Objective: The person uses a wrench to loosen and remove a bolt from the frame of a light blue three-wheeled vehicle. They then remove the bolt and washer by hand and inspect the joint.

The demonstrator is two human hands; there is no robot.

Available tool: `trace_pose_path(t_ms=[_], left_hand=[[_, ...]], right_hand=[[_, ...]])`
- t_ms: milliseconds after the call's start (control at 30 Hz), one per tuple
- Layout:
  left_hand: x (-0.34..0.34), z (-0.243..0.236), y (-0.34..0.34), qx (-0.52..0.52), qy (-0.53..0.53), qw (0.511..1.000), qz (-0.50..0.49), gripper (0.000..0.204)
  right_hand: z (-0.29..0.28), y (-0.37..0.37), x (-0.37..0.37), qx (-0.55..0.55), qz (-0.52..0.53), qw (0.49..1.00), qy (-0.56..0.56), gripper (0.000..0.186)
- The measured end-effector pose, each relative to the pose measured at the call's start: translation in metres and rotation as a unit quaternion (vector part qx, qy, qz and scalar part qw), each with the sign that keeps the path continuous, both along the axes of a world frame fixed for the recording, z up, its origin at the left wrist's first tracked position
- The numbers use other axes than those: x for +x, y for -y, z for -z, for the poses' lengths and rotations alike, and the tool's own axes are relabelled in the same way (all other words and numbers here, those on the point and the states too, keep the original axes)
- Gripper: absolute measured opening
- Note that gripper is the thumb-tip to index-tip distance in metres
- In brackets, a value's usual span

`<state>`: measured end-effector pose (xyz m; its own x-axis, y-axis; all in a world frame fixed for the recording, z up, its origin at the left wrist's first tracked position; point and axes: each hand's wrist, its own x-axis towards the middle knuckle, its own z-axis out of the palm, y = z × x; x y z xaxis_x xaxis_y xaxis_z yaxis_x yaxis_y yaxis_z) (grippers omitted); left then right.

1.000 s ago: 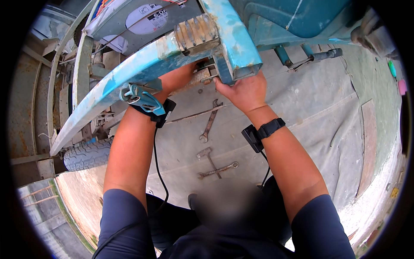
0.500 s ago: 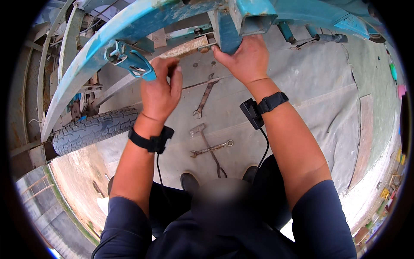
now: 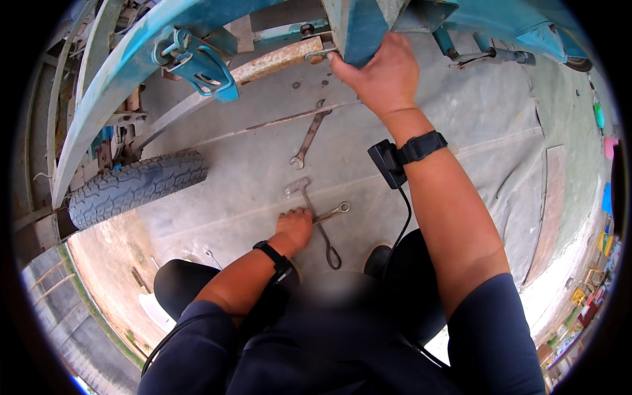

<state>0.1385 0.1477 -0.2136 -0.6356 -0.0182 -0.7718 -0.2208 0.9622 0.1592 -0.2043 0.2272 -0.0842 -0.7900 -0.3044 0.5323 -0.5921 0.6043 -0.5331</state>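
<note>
My left hand (image 3: 294, 227) is low over the floor, its fingers curled round the open-jaw end of a combination wrench (image 3: 334, 212). That wrench lies across the handle of a hammer (image 3: 297, 187), with its ring end showing to the right. Higher up, my right hand (image 3: 388, 76) grips the lower end of a blue square steel post (image 3: 357, 33), thumb on the left side; the fingers behind it are partly hidden. Between the hands and the frame, an open-ended wrench (image 3: 311, 135) rests on the floor sheet.
A curved blue steel frame (image 3: 125, 72) spans the top and left, with a blue latch bracket (image 3: 209, 74) and a rusty bar (image 3: 280, 60) on it. A knobby tyre (image 3: 138, 187) stands at left. Grey sheeting (image 3: 461, 191) covers the ground.
My left hand has left the area beneath the blue bracket and come down to the combination wrench. My right hand stays on the post. The view has shifted slightly.
</note>
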Motion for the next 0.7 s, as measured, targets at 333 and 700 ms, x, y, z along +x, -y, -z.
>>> trace_pose_path(t_ms=[333,700], left_hand=[[-0.025,0.024,0.013,0.088,0.046,0.954,-0.282,0.050],[-0.033,0.007,-0.002,0.105,-0.088,0.915,-0.381,0.039]], right_hand=[[-0.003,0.001,-0.002,0.008,-0.003,1.000,-0.010,0.055],[0.008,-0.001,0.001,-0.025,-0.021,0.998,0.052,0.063]])
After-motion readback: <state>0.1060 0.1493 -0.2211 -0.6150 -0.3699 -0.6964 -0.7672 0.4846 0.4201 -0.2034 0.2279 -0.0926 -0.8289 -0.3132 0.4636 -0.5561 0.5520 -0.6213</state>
